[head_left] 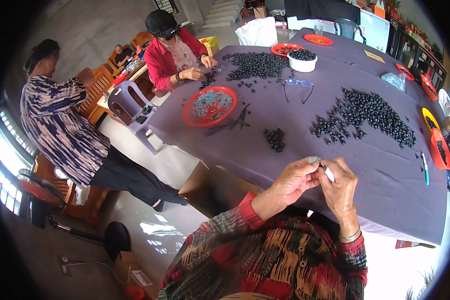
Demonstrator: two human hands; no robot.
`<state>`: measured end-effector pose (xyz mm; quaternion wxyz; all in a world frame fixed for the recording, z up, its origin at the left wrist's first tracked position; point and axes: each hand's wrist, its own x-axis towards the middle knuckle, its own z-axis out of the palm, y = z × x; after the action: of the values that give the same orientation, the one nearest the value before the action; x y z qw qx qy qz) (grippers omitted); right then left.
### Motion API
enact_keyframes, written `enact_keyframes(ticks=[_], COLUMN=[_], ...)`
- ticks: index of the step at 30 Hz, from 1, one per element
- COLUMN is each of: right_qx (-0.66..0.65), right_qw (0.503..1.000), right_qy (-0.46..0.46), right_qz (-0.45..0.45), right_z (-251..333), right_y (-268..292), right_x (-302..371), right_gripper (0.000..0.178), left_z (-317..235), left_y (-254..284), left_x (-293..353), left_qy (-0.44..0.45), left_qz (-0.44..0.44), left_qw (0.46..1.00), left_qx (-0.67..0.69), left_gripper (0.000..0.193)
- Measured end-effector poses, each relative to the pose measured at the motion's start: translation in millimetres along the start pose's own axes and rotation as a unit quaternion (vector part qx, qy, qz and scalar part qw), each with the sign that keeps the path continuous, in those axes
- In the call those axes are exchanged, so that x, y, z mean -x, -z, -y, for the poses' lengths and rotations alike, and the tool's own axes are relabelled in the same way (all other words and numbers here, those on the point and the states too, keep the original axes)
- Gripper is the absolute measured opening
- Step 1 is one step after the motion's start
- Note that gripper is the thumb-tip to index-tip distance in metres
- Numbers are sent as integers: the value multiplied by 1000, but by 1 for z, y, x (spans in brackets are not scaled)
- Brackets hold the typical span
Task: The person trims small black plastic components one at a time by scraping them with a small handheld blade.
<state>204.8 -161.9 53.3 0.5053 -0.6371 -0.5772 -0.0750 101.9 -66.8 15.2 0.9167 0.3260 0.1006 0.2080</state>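
Above the table's near edge, my left hand [289, 186] and my right hand [341, 189] meet, fingers pinched together. A tiny dark bit shows between the fingertips, too small to name. Pale wrapping covers my left thumb tip, and something white shows at my right fingertips; I cannot tell whether it is wrapping or a held piece. Just past my hands lies a small cluster of shiny black bead-like pieces [274, 140]. A larger spread of the same black pieces [367, 116] lies to the right. A red plate [187, 114] on the left holds small grey-green bits.
Dark strips [241, 118] lie by the plate on the purple-grey tablecloth [225, 150]. Farther off are glasses [299, 82], a white bowl [302, 65] of black pieces, and a seated person [177, 55]. A pen [425, 169] lies right. Another person [65, 115] stands left, near a purple chair [130, 107].
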Motion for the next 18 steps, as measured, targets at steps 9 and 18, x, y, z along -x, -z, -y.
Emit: enact_keyframes(ticks=[9, 18], right_qx=[3, 32], right_qw=[999, 999], right_qy=[-30, -37], right_qz=[14, 9], right_z=[0, 2], right_y=[-5, -10], right_x=[2, 4], right_gripper=[23, 24], left_z=[3, 6], left_y=[6, 11], left_x=[-3, -5], left_qy=[9, 9], left_qz=[-26, -25], left_qw=[1000, 999], left_qx=[15, 28], left_gripper=[10, 10])
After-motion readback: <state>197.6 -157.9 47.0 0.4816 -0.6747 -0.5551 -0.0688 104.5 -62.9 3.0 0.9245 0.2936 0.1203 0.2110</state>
